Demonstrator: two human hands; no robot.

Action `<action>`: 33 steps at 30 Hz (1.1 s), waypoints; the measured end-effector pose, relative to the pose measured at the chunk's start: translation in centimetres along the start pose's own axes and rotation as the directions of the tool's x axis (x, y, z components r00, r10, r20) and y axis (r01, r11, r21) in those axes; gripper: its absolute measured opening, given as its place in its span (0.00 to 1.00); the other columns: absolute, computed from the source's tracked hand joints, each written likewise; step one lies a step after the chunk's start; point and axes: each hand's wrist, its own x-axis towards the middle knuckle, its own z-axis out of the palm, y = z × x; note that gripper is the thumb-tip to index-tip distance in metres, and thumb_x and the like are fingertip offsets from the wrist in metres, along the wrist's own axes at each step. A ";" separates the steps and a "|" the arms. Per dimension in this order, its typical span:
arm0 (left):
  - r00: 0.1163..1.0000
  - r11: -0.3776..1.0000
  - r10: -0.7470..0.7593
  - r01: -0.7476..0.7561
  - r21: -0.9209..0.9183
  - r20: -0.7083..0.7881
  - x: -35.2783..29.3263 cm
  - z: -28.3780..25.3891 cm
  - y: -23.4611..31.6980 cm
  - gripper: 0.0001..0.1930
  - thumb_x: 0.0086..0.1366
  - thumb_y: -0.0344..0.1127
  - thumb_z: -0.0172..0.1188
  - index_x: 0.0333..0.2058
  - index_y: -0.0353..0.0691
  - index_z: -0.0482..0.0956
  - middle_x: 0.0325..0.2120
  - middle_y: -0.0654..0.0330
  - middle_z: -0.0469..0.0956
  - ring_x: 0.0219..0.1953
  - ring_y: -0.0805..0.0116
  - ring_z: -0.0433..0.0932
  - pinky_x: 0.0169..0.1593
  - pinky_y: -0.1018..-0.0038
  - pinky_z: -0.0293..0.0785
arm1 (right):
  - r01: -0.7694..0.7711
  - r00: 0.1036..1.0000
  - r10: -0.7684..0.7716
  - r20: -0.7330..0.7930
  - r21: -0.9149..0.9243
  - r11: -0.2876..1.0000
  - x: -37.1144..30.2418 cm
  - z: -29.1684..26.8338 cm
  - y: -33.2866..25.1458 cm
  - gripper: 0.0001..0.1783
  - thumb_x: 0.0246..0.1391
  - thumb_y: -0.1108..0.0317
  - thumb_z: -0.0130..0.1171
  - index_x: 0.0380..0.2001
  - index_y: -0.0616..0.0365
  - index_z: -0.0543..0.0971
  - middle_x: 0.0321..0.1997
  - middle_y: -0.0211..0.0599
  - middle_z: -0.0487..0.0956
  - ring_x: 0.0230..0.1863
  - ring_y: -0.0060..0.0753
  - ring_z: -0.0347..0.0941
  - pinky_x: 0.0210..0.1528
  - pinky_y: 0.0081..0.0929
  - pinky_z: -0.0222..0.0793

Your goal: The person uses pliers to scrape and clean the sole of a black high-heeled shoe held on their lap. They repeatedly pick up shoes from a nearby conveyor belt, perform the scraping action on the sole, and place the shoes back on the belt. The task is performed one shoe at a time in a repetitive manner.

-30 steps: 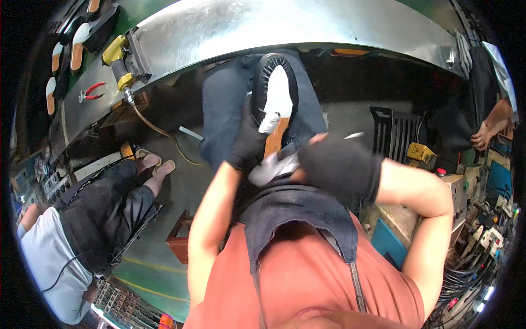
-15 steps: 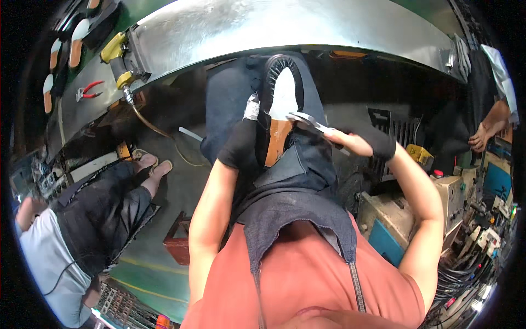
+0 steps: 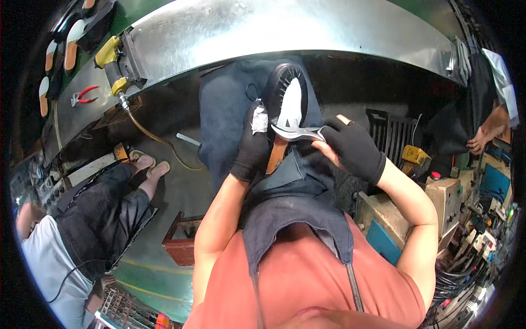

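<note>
A black shoe (image 3: 301, 82) lies bottom up across my lap, its pleated edge ringing a white and brown insole (image 3: 291, 104). Against the shoe's left side is my left hand (image 3: 253, 134), in a black glove with white wrapping on the thumb, closed around it; some fingers are hidden. My right hand (image 3: 352, 143), also in a black glove with bare fingertips, grips silver pincers (image 3: 293, 132). The curved head of the pincers lies over the middle of the insole, near where white meets brown. A dark blue apron (image 3: 222, 104) covers my lap under the shoe.
A metal-topped bench (image 3: 230, 27) runs ahead of me. On its left are a yellow air stapler (image 3: 109, 55) with a hose, red-handled pliers (image 3: 85, 96) and several shoes. One person (image 3: 71, 236) sits at left; another person's hand (image 3: 476, 141) is at right, above machinery (image 3: 444, 200).
My right hand has turned, bringing its gloved back into view, and the pincers have swung level and moved left across the insole. The shoe has tilted slightly.
</note>
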 end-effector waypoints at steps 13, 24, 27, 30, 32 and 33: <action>0.794 0.569 0.606 -0.387 0.726 -0.051 2.5 -2.2 -3.1 0.26 0.63 0.42 0.58 0.54 0.31 0.65 0.46 0.44 0.71 0.49 0.48 0.71 0.55 0.62 0.66 | 0.130 0.991 -0.123 -0.046 0.173 0.976 0.7 5.9 7.0 0.14 0.56 0.56 0.58 0.34 0.57 0.78 0.31 0.46 0.77 0.32 0.51 0.75 0.34 0.41 0.69; 0.796 0.352 0.565 -0.472 0.808 0.218 1.4 -2.8 -0.9 0.33 0.56 0.40 0.68 0.55 0.33 0.63 0.50 0.47 0.71 0.52 0.52 0.71 0.56 0.62 0.67 | 0.160 0.964 -0.151 0.219 -0.024 0.987 -0.3 -4.2 -2.5 0.18 0.55 0.53 0.59 0.29 0.59 0.76 0.27 0.45 0.76 0.26 0.49 0.75 0.29 0.40 0.70; 0.924 0.691 0.323 -0.377 0.616 0.204 1.3 -0.7 -0.3 0.36 0.53 0.36 0.70 0.57 0.37 0.61 0.51 0.53 0.70 0.53 0.61 0.71 0.57 0.67 0.67 | 0.441 0.893 -0.450 0.026 0.160 0.883 1.6 -2.0 -3.9 0.17 0.56 0.55 0.58 0.29 0.60 0.75 0.31 0.45 0.77 0.26 0.48 0.75 0.29 0.40 0.72; 0.901 0.487 0.376 -0.390 0.781 0.216 -0.5 -0.3 0.4 0.44 0.48 0.36 0.75 0.59 0.37 0.55 0.53 0.54 0.66 0.55 0.64 0.68 0.57 0.67 0.67 | 0.087 0.978 -0.066 0.197 -0.100 0.991 2.5 -1.7 -0.2 0.19 0.58 0.50 0.53 0.27 0.56 0.75 0.27 0.51 0.77 0.26 0.51 0.76 0.27 0.40 0.71; 0.921 0.518 0.357 -0.333 0.788 0.154 0.2 -1.4 -0.2 0.50 0.44 0.38 0.78 0.60 0.37 0.51 0.54 0.53 0.64 0.57 0.62 0.66 0.59 0.66 0.65 | 0.000 0.955 0.027 0.294 -0.092 0.996 1.3 -2.8 -1.5 0.25 0.55 0.46 0.54 0.28 0.61 0.77 0.27 0.51 0.79 0.28 0.52 0.78 0.29 0.41 0.74; 0.909 0.467 0.384 -0.343 0.815 0.162 0.8 -2.6 -0.5 0.51 0.44 0.39 0.78 0.60 0.36 0.51 0.53 0.53 0.64 0.57 0.62 0.66 0.59 0.66 0.65 | 0.121 0.972 -0.113 0.207 -0.023 0.992 0.8 -3.0 -3.2 0.22 0.55 0.49 0.54 0.27 0.60 0.77 0.27 0.50 0.79 0.28 0.51 0.78 0.29 0.40 0.74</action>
